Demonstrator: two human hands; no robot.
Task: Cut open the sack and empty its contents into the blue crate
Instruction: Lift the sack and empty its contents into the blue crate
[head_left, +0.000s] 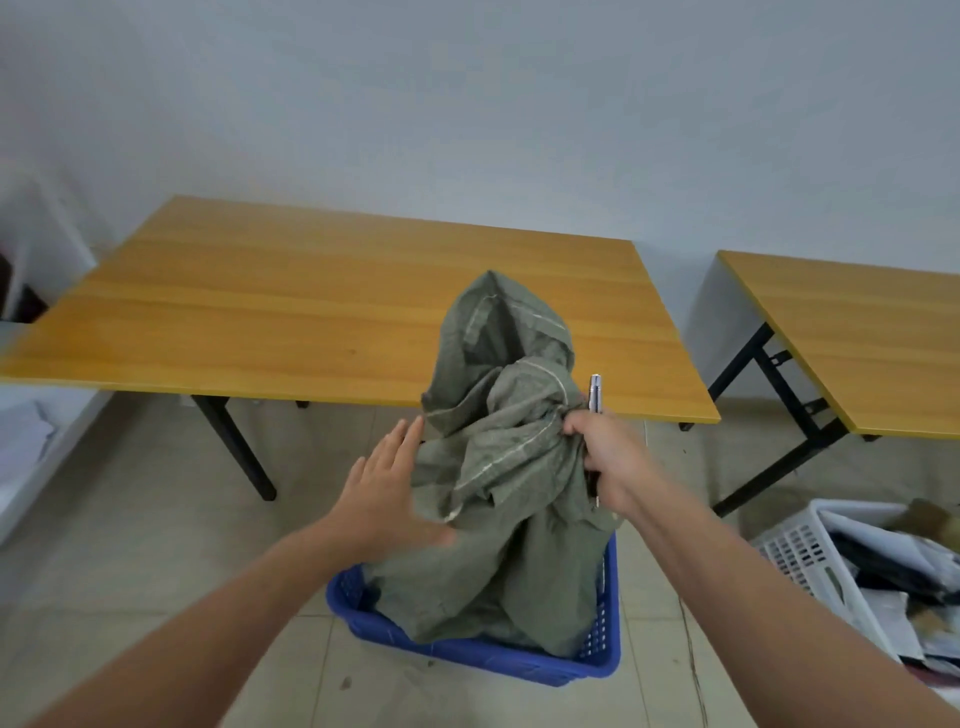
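Softly and evenly lit, with faint shadows, slight overall blur, and wide-angle bowing toward the edges.

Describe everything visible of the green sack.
The sack is dull olive-green, woven-looking fabric with pale stripes, crumpled and limp. It stands upright with its lower end inside the blue crate, its top rising to a peak in front of the wooden table. The right hand grips a bunched fold on its right side, together with a silvery tool. The open left hand is at its left side; contact is unclear. No contents show.
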